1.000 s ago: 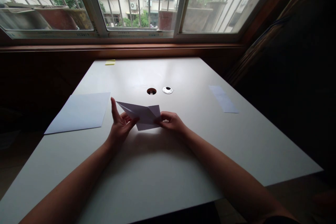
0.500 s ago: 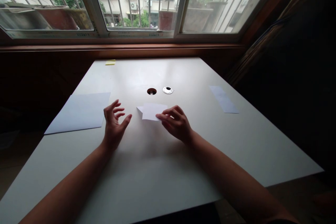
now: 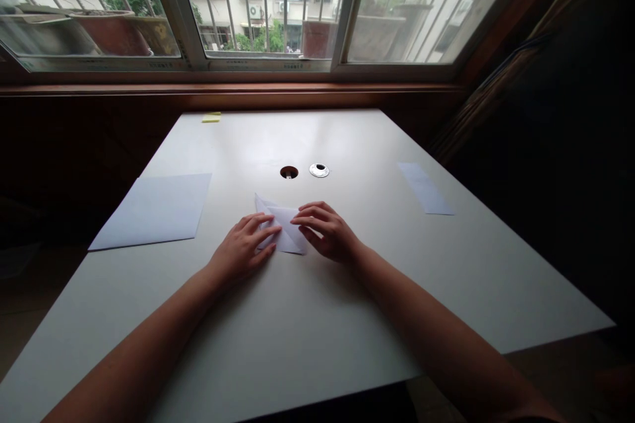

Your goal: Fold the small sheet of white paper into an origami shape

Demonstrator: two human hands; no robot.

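Note:
A folded piece of white paper (image 3: 284, 219) lies on the white table in front of me, with creases and flaps showing and a pointed corner at its upper left. My left hand (image 3: 245, 242) rests on its left side, fingers spread and fingertips pressing on it. At the right edge, my right hand (image 3: 325, 231) touches the paper with its fingertips, the fingers slightly bent and apart. Parts of the paper are covered by the fingers of both hands.
A stack of large white sheets (image 3: 153, 210) lies at the left, and a narrow paper strip (image 3: 425, 188) at the right. Behind the folded paper are a round cable hole (image 3: 289, 172) and its metal cover (image 3: 319, 170). A yellow note (image 3: 211, 117) sits near the far edge.
The paper was held up in my right hand and is now down on the table, turned. My left hand has moved right from the air onto it. My right hand's pinch has loosened.

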